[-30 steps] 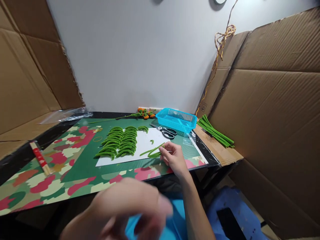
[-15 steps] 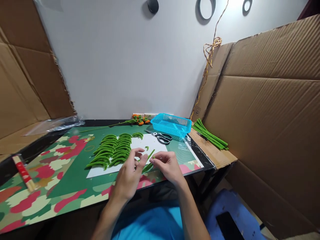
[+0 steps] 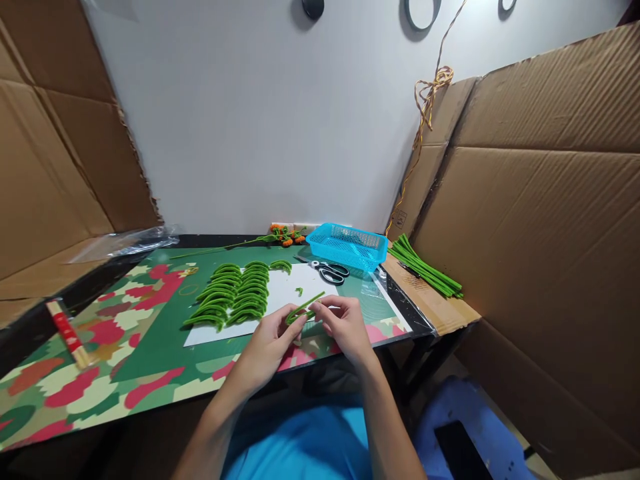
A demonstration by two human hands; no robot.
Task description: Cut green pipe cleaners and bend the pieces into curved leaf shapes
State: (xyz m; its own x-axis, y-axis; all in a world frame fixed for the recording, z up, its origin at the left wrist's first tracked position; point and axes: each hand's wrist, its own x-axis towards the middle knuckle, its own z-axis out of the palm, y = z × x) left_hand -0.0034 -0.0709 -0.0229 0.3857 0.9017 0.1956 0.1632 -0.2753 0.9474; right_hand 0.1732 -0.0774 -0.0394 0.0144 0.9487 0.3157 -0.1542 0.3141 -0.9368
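A green pipe cleaner (image 3: 309, 305), bent into a narrow loop, is held between both hands above the table's front edge. My left hand (image 3: 267, 347) pinches its left end between thumb and fingers. The fingertips of my right hand (image 3: 345, 328) close on the strand farther right. Part of the loop is hidden by the fingers. Just beyond lies a small bent green piece (image 3: 299, 291) on a white paper sheet (image 3: 285, 287). Left of it, curved green pipe-cleaner shapes (image 3: 253, 290) are laid out in two columns, with a single shape (image 3: 281, 266) at the top right.
Black-handled scissors (image 3: 333, 272) lie behind the paper, beside a blue mesh basket (image 3: 350, 247). Orange flowers (image 3: 287, 235) rest near the wall. Straight green pipe cleaners (image 3: 425, 267) lie on cardboard at right. A red-wrapped bundle of sticks (image 3: 67, 333) sits at left. Cardboard walls (image 3: 550, 200) flank the table.
My left hand has closed onto the pipe cleaner, where its fingers were looser before. The strand now shows as a loop between the hands. The view has shifted slightly.
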